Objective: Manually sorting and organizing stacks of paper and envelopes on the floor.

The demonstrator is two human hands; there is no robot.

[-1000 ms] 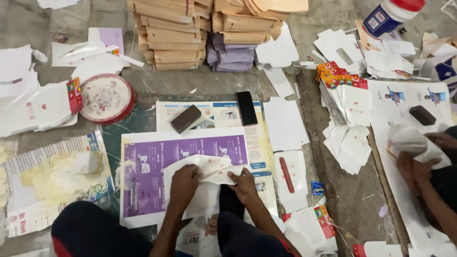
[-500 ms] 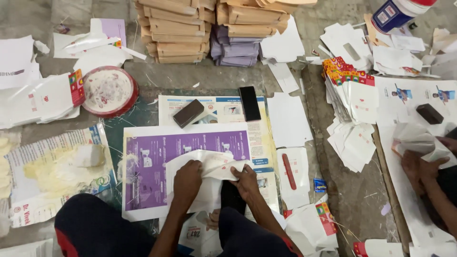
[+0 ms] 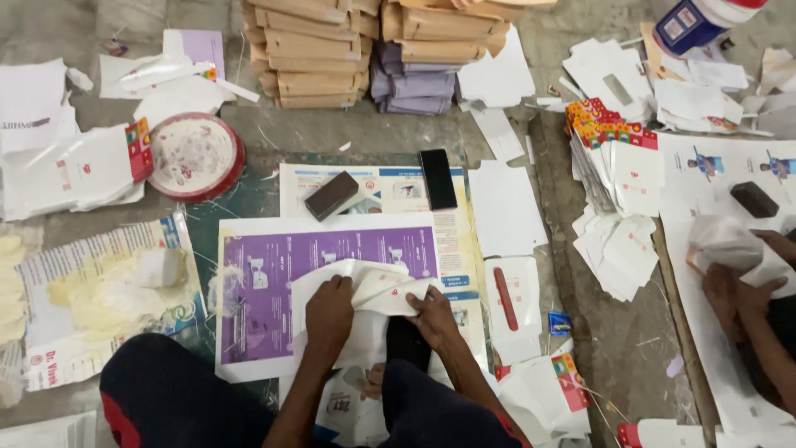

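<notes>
White paper sheet (image 3: 373, 292), half folded, is pressed flat under the left hand (image 3: 329, 314), fingers together, while its raised flap is pinched by the right hand (image 3: 433, 315). It lies on a purple printed poster (image 3: 274, 274) spread on the floor. Just beyond, a dark block (image 3: 331, 196) and a black phone (image 3: 437, 178) are seen on a blue-and-white leaflet (image 3: 390, 187). Farther off, brown folded packets (image 3: 311, 54) are stacked beside purple ones (image 3: 414, 83). At right, another person's hands (image 3: 738, 290) are pressed on white paper.
</notes>
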